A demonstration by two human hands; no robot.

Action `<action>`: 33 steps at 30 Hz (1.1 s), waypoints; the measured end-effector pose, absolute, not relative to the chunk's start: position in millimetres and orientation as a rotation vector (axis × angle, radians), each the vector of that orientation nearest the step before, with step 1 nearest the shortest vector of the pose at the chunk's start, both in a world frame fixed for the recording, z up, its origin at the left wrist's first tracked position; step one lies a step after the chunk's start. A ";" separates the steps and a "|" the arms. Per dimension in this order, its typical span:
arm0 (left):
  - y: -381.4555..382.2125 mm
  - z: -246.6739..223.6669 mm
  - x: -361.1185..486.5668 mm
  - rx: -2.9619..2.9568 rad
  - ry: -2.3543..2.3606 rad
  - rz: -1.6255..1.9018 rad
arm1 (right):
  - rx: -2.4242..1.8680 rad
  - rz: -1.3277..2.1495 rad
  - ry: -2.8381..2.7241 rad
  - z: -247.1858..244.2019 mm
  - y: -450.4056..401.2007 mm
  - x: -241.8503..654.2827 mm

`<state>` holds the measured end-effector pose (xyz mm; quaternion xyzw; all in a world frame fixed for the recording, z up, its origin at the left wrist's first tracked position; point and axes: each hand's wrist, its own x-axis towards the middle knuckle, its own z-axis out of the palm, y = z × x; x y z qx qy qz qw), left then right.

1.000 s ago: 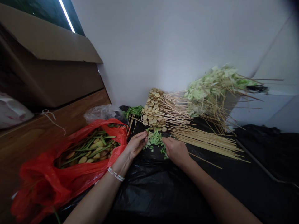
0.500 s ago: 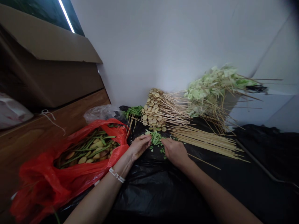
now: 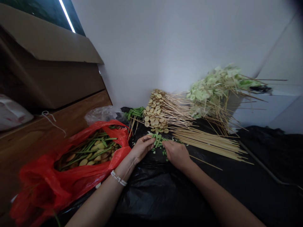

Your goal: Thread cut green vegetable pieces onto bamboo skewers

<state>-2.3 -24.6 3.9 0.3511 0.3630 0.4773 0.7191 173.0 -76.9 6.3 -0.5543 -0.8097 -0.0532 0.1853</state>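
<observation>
Over a small heap of cut green bean pieces [image 3: 159, 138], both my hands are close together. My left hand [image 3: 142, 147], with a beaded bracelet at the wrist, is closed in a pinch at the heap's left side, on what looks like a green bean piece. My right hand [image 3: 176, 153] is closed at the right side. A thin wooden skewer [image 3: 205, 162] sticks out behind it, in line with its fingertips; its tip is hidden among the fingers and beans. Just beyond lie stacked skewers of potato slices [image 3: 155, 113].
Loose bare skewers [image 3: 210, 143] lie right, with skewered cabbage leaves [image 3: 213, 85] behind. A red plastic bag [image 3: 78, 179] of beans and potato slices stands left. Skewered green beans [image 3: 135, 113] lie by a clear bag [image 3: 104, 115]. Black plastic [image 3: 151, 192] covers the surface; a cardboard box [image 3: 59, 82] stands back left.
Both hands stay almost in place over the bean pieces. The right fingertips have shifted slightly left, and the skewer behind that hand has moved a little with them.
</observation>
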 end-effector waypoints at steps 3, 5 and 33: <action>-24.5 4.0 -3.1 0.782 0.788 1.043 | -1.546 -0.179 -2.255 6.0 -76.6 174.0; -24.1 3.4 -3.1 0.798 0.797 1.030 | -1.539 -0.187 -2.248 5.9 -76.5 174.6; -23.7 -21.1 -3.4 2.069 1.002 1.027 | -1.586 -0.215 -2.003 9.7 -69.5 184.0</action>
